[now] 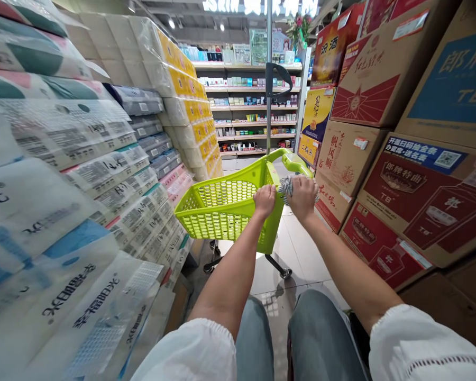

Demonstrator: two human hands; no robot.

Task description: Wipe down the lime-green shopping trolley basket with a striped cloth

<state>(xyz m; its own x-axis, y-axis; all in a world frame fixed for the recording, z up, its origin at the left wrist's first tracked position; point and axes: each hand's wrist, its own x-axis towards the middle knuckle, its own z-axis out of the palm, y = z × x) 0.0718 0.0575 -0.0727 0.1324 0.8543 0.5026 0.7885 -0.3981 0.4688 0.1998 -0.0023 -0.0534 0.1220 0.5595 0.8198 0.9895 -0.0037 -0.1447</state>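
A lime-green plastic shopping cart stands in the aisle in front of me, turned partly sideways, with black legs and casters. My left hand is closed on the edge of its near end. A grey-and-white striped cloth is bunched under my right hand, which presses it against the cart near the green handle. The right fingers curl around the cloth. A grey metal pole with a dark loop-shaped grip rises behind the cart's handle end.
Stacked paper packs and yellow-and-white bundles line the left side. Liquor cartons are piled high on the right. Shelves of small boxed goods stand at the back. Between them runs a tiled floor.
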